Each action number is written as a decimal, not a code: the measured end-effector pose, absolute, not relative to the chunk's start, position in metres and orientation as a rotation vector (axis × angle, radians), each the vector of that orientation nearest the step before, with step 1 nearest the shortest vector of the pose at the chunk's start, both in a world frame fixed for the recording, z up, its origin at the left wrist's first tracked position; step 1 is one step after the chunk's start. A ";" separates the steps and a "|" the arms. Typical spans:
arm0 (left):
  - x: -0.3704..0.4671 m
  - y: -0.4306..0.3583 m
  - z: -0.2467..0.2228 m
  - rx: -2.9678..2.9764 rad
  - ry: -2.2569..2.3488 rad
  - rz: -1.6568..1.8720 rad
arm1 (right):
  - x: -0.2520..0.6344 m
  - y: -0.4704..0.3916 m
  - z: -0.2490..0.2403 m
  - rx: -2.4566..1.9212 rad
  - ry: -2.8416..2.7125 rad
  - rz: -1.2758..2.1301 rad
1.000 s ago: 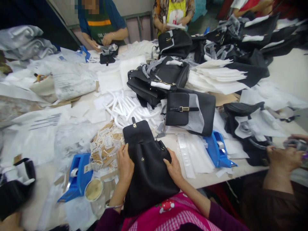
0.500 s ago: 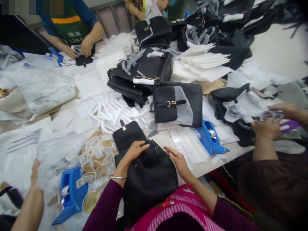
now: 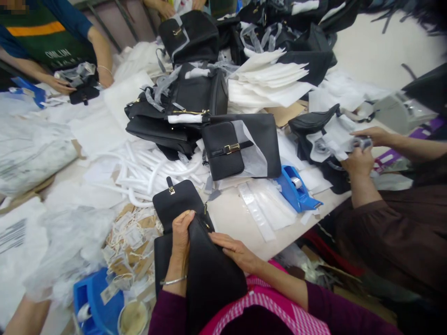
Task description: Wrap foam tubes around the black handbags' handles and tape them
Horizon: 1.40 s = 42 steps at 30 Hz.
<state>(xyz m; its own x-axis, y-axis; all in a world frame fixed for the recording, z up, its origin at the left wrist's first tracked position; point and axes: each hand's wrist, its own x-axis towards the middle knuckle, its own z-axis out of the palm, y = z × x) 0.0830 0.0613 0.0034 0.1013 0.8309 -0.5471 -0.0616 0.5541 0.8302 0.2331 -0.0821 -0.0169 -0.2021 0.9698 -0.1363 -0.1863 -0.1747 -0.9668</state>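
A black bag (image 3: 214, 279) stands tilted at the table's front edge, against the pink checked apron. Its flap (image 3: 179, 202), with a gold clasp on a short tab, is folded back onto the table. My left hand (image 3: 182, 230) has its fingers closed on the bag's top edge, pulling it up into a peak. Stretched fingers of my right hand (image 3: 237, 251) lie flat along the bag's right side, just below small gold hardware. The inside of the bag is hidden from view.
Ahead lies a finished-looking black bag (image 3: 240, 146) with a gold buckle, beside white tubes (image 3: 139, 172). Blue tape dispensers (image 3: 296, 188) stand right and lower left. String tags (image 3: 131, 237) lie left. Co-workers' hands (image 3: 363, 153) work at the right, far left and back.
My left hand has gripped and raised the bag's top edge, and the bag has tilted. My right hand has come in against its side. The view has shifted to the right.
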 end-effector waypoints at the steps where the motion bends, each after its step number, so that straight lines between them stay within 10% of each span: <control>1: 0.084 0.062 0.004 0.759 1.318 0.763 | 0.232 -0.081 -0.017 -1.095 -1.094 1.543; 10: 0.080 0.069 0.001 0.775 1.364 0.834 | 0.231 -0.089 -0.030 -1.386 -0.462 1.623; 34: 0.102 0.080 -0.011 1.041 1.482 0.975 | 0.219 -0.124 0.010 -1.940 -1.197 1.200; 42: 0.120 0.142 0.028 1.780 1.071 0.063 | 0.216 -0.131 -0.011 -1.769 -1.247 1.085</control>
